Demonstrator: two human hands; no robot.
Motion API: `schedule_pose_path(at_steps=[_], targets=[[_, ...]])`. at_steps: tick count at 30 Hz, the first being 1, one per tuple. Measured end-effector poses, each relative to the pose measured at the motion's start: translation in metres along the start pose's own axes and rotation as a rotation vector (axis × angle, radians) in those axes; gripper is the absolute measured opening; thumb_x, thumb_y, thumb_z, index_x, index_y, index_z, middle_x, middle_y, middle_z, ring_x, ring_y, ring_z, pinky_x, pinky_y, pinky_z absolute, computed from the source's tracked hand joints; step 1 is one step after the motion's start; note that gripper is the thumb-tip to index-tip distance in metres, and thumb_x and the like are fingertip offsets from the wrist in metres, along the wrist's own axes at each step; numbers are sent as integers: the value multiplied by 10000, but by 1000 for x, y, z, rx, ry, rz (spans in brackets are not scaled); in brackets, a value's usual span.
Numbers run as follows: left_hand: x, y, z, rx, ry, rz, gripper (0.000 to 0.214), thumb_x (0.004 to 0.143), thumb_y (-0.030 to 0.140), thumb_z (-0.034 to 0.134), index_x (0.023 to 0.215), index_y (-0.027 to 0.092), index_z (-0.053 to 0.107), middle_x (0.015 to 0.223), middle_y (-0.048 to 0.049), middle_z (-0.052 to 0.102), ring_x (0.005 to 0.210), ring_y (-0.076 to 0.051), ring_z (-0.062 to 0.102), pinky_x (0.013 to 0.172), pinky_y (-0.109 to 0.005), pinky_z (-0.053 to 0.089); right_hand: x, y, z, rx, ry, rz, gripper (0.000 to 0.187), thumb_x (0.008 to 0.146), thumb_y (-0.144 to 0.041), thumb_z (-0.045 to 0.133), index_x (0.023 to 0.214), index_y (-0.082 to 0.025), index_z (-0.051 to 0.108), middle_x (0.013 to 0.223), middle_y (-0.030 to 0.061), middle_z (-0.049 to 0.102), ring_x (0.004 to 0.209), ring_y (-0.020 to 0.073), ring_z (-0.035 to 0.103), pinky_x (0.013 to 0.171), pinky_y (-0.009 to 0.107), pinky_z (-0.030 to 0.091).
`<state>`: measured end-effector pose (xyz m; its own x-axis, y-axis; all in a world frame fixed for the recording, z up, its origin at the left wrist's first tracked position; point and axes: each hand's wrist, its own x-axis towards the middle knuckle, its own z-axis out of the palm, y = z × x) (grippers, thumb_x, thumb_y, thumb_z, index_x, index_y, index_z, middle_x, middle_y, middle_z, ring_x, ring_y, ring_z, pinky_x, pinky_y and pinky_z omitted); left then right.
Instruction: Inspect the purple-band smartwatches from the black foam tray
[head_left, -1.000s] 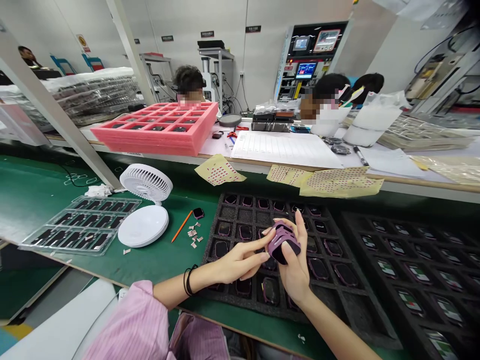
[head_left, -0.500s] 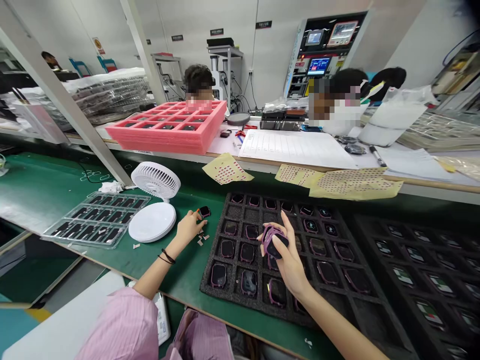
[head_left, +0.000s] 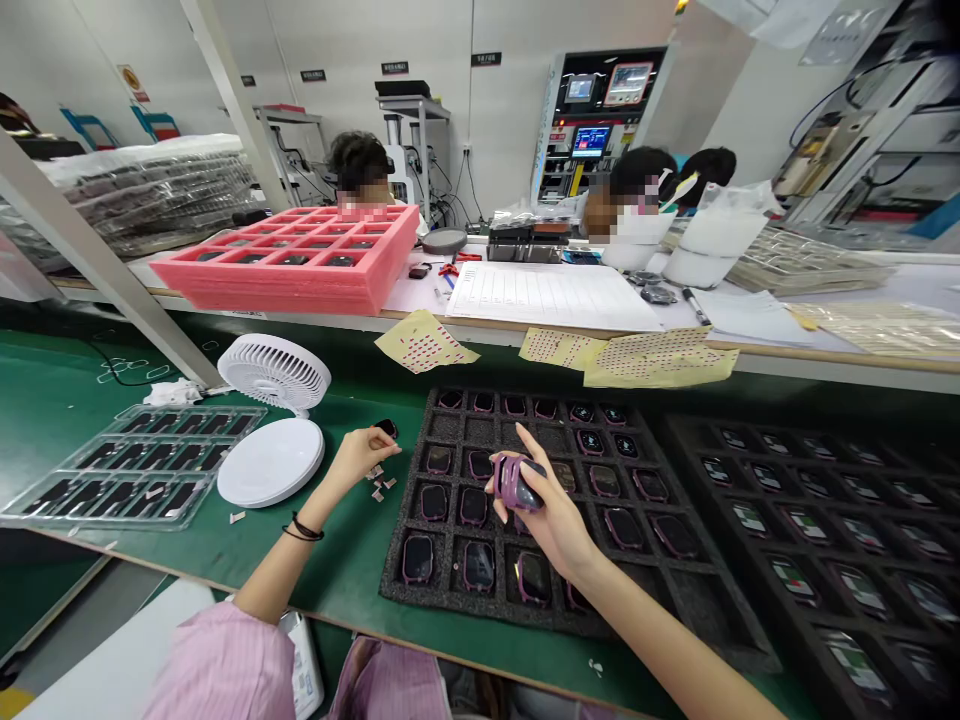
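Smartwatch [head_left: 516,483] in a mauve case was pinched between the right hand's [head_left: 551,525] thumb and fingers, held clear above a black foam tray [head_left: 712,625]; the left hand [head_left: 360,452] pinched a small dark watch [head_left: 386,428].

From my remote station, the foam watch tray [head_left: 409,590] sits on the workbench [head_left: 337,570], with the desk fan [head_left: 274,372] and blister tray [head_left: 135,468] to its left (second foam tray [head_left: 750,480] on its right), adhesive sheets [head_left: 660,360] behind.
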<state>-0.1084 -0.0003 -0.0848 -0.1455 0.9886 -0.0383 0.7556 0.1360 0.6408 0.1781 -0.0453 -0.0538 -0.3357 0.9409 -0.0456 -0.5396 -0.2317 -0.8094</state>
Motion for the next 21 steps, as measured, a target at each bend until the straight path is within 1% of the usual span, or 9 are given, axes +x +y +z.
schedule_pose_path(at_steps=[1, 3, 5, 7, 9, 13, 16, 18, 21], targets=[[-8, 13, -1, -59, -2, 73, 240, 748, 388, 672, 766, 150, 687, 748, -49, 725, 742, -184, 681, 652, -242, 509, 1, -3, 1, 48, -18, 61, 592, 850, -349, 576, 1393, -323, 341, 1036, 58, 610, 753, 191, 616, 523, 284, 426], [-26, 44, -3, -297, 0, 382, 261, 762, 397, 685, 760, 138, 709, 805, -85, 732, 764, -192, 676, 659, -260, 520, 2, -7, 4, 129, -63, 186, 605, 852, -364, 554, 1407, -295, 326, 990, 71, 639, 734, 197, 622, 502, 270, 395], [-43, 74, -4, -415, -50, 680, 218, 791, 356, 680, 749, 147, 726, 809, -92, 735, 756, -178, 679, 680, -265, 533, 2, -9, 6, 181, -98, 286, 614, 852, -372, 532, 1417, -274, 313, 931, 71, 655, 708, 198, 621, 479, 256, 365], [-54, 99, -4, -430, -112, 914, 156, 827, 289, 654, 803, 160, 738, 848, -97, 739, 780, -166, 683, 716, -261, 540, 2, -9, 9, 219, -126, 352, 606, 857, -365, 510, 1419, -258, 308, 864, 57, 654, 690, 202, 621, 462, 247, 346], [-58, 113, -3, -395, -151, 1052, 159, 858, 262, 615, 842, 163, 739, 875, -104, 738, 814, -162, 681, 742, -256, 541, 1, -9, 10, 251, -144, 397, 578, 865, -353, 493, 1407, -248, 322, 819, 42, 643, 674, 205, 619, 448, 245, 337], [-52, 119, 2, -316, -179, 1126, 210, 887, 288, 569, 850, 162, 734, 876, -110, 729, 840, -170, 673, 756, -264, 541, -2, -10, 11, 284, -168, 425, 464, 870, -343, 483, 1324, -264, 422, 852, 31, 630, 658, 196, 613, 426, 241, 324], [-47, 117, 2, -282, -216, 1149, 192, 886, 271, 572, 875, 169, 734, 900, -112, 725, 869, -180, 666, 781, -280, 536, -4, -9, 9, 287, -211, 421, 325, 872, -347, 489, 1183, -258, 517, 848, 23, 625, 661, 195, 620, 421, 235, 324], [-45, 117, 0, -280, -280, 1180, 159, 872, 242, 594, 884, 176, 737, 932, -114, 719, 906, -185, 658, 821, -288, 524, -5, -7, 7, 282, -249, 426, 220, 870, -348, 498, 1046, -230, 558, 802, 18, 621, 668, 202, 636, 422, 231, 327], [-45, 120, -5, -272, -459, 1164, 143, 862, 227, 609, 890, 191, 745, 943, -107, 707, 933, -182, 647, 860, -285, 507, -6, -1, 5, 245, -328, 473, 179, 854, -355, 522, 910, -188, 558, 745, 28, 630, 659, 215, 656, 425, 236, 345]])
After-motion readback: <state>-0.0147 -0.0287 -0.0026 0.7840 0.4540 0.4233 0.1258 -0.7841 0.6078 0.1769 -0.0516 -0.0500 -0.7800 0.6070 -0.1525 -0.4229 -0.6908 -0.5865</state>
